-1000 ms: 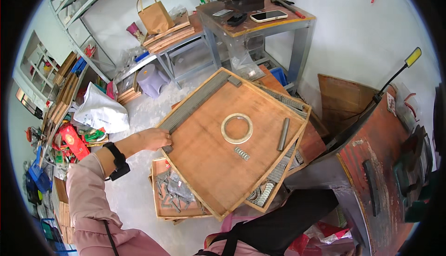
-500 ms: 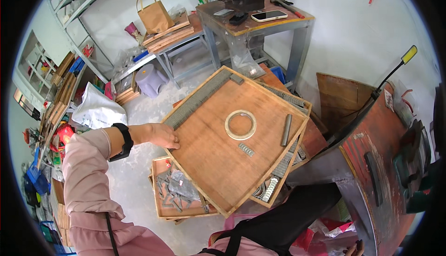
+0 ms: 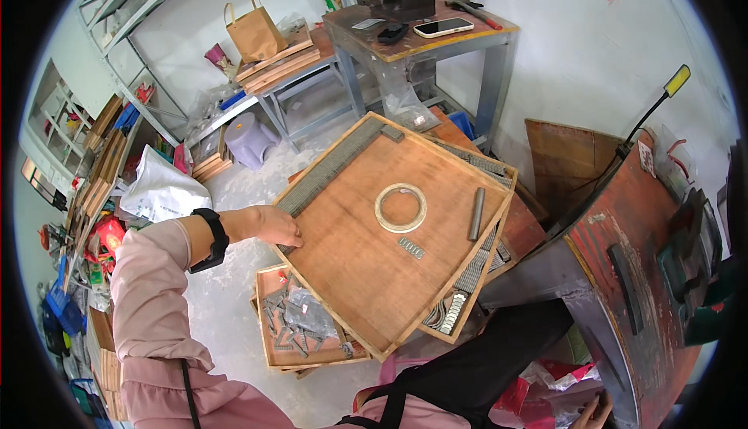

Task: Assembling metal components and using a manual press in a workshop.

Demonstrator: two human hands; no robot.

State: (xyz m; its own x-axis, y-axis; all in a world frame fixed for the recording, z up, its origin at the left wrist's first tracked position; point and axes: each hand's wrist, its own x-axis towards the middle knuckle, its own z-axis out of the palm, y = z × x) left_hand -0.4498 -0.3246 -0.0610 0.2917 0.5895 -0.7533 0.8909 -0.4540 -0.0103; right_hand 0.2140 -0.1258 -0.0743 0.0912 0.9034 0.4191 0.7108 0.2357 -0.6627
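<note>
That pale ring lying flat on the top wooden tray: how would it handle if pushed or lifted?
The ring lies flat on the wooden tray, so it would probably slide, not roll. It looks thin and hollow, so likely light. Stood on edge, it might roll towards the grey bar beside it.

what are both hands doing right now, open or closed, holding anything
Left hand: fingers resting on the edge of the large flat wooden tray; whether they grip it cannot be told.
Right hand: only just visible at the lower edge; state cannot be told.
</note>
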